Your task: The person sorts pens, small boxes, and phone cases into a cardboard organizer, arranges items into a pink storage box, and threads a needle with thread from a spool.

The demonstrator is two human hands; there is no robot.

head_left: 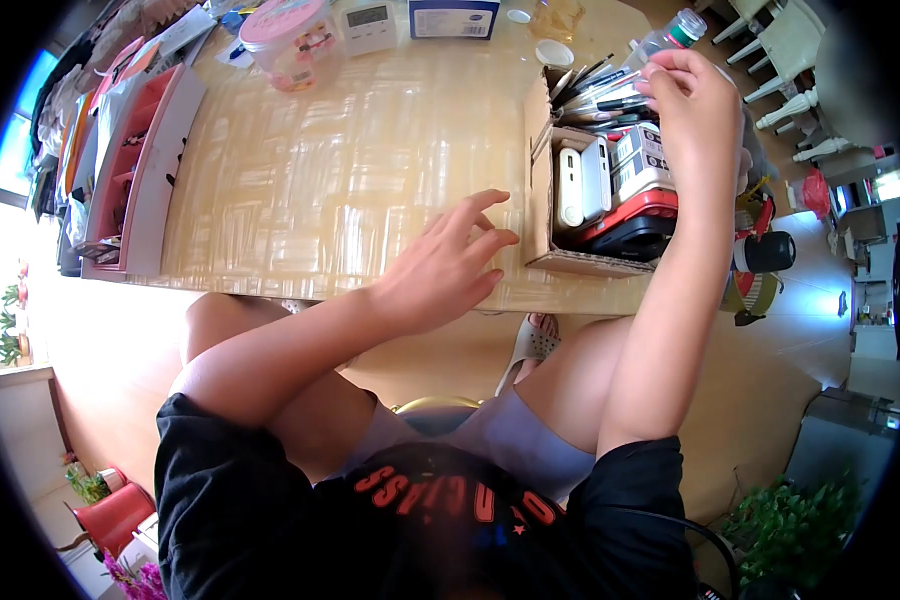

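Observation:
My right hand (692, 100) is over the far part of a cardboard box (537, 200). Its thumb and fingertips are pinched on the end of a slim pen (615, 84), which slants among several other pens (595, 112). The lower tips of these pens are hidden in the box. My left hand (440, 262) hovers above the table's near edge, left of the box, fingers spread and holding nothing. In the box's nearer part are white power banks (570, 185), a cassette-patterned case (640, 160), a red item (635, 208) and a black item (630, 240).
On the table (340, 180), a white-and-pink drawer organizer (145, 180) stands at the left. Along the far edge are a pink-lidded tub (288, 45), a digital clock (368, 27), a blue-and-white box (454, 18) and a clear bottle (670, 36). A black-capped bottle (767, 251) is right of the box.

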